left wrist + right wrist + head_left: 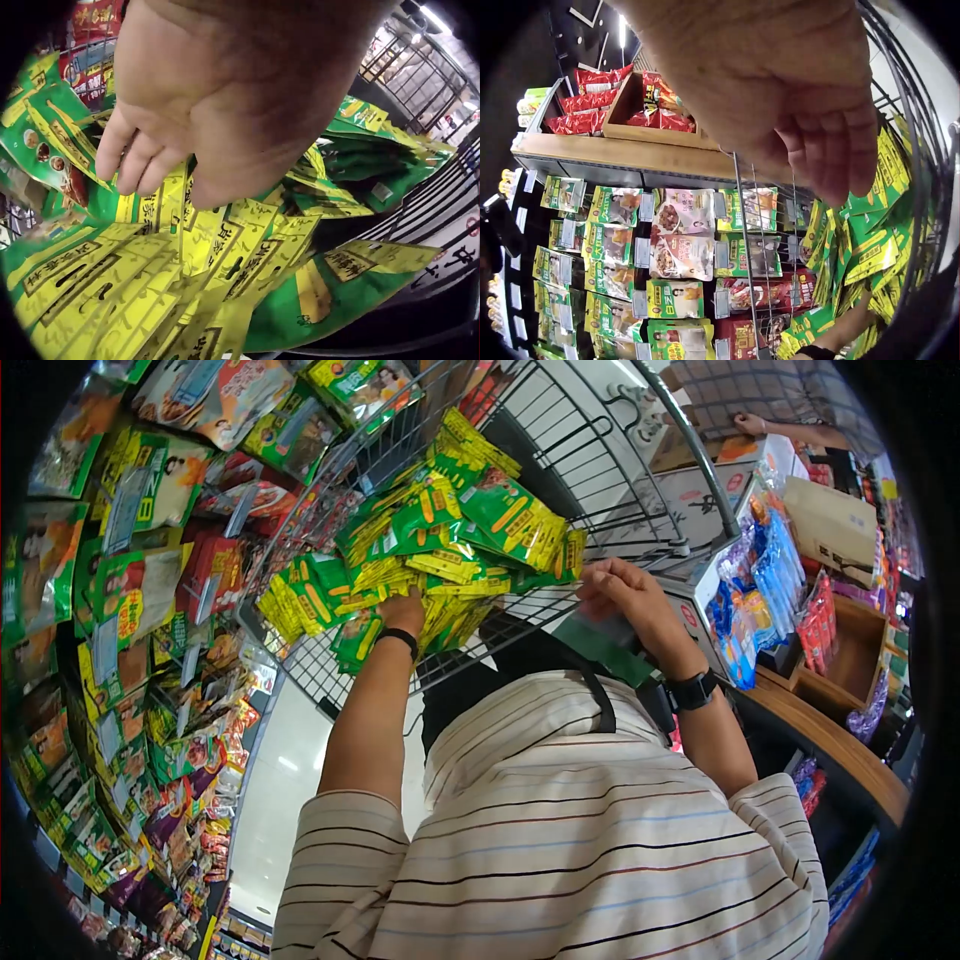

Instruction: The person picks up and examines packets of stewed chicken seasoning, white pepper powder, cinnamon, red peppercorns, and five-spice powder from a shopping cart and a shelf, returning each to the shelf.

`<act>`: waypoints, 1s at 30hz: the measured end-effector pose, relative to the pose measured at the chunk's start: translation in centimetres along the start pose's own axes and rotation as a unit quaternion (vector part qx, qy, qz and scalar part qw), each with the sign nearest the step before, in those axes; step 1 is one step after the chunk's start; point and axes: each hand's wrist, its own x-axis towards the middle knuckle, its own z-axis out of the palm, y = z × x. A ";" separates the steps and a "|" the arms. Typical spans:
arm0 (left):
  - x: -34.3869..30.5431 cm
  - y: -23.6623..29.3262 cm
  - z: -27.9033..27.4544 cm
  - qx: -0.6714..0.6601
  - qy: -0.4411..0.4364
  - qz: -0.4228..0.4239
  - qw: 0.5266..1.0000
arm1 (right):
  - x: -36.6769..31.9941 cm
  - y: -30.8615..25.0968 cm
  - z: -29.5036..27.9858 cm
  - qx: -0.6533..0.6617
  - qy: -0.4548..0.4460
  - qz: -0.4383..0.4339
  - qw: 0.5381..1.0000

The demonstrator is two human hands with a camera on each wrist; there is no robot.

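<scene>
A heap of green-and-yellow food packets fills part of a wire shopping cart. My left hand reaches into the heap at its near side. Up close, the fingers and thumb of the left hand close around the yellow tops of several packets, which have hanging slots. My right hand is by the right corner of the cart, its fingers loosely bent. Seen from the right wrist, the hand has nothing between its fingers. Under it in the head view shows a dark green sheet-like piece.
Hanging food pouches cover a shelf wall on the left, close to the cart. On the right stand white cartons, a wooden-edged counter and blue bagged goods. Another person in a checked top is beyond the cart.
</scene>
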 end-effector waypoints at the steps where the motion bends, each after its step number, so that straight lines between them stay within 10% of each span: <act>1: 0.6 0.0 0.1 -0.002 0.012 -0.006 1.000 | -0.1 0.0 -0.4 -0.001 0.004 -0.001 1.000; 18: 5.5 -1.5 1.5 0.027 -0.035 -0.061 0.997 | -0.6 -0.4 -2.5 -0.015 0.006 0.007 1.000; 23: 6.1 -2.7 5.2 -0.095 0.145 -0.004 0.985 | -0.8 -0.2 -2.3 -0.020 0.004 0.010 1.000; 30: 2.5 -2.9 1.8 -0.144 0.118 0.039 0.982 | 0.1 -0.4 -1.3 -0.009 -0.027 0.009 1.000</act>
